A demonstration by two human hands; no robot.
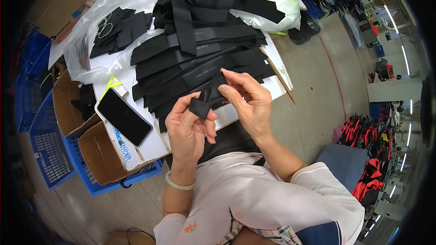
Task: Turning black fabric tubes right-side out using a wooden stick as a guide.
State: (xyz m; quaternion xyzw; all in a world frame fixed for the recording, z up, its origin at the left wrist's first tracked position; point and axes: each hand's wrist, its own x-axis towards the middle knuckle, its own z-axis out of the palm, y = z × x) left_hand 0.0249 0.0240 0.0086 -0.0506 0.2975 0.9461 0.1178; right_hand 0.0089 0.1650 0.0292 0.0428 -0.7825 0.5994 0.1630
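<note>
A short piece of black fabric strap (210, 91) is stretched between my two hands, just above the near edge of the table. My left hand (188, 122) pinches its folded lower end with the fingers curled. At its upper end, my right hand (247, 100) grips it between thumb and index finger. Behind the hands lie several wide black elastic bands (200, 72) in overlapping rows, some with a printed grey panel. More black strips (195, 0) are heaped loosely on top of them at the far side.
On the left a black-screened phone (125, 116) lies near cardboard boxes (102, 152) and blue plastic crates (50, 154). Clear plastic bags (81, 54) hold black fabric pieces (120, 31). A wooden stick (278, 75) lies along the table's right edge. Red and black goods (368, 140) are piled at right.
</note>
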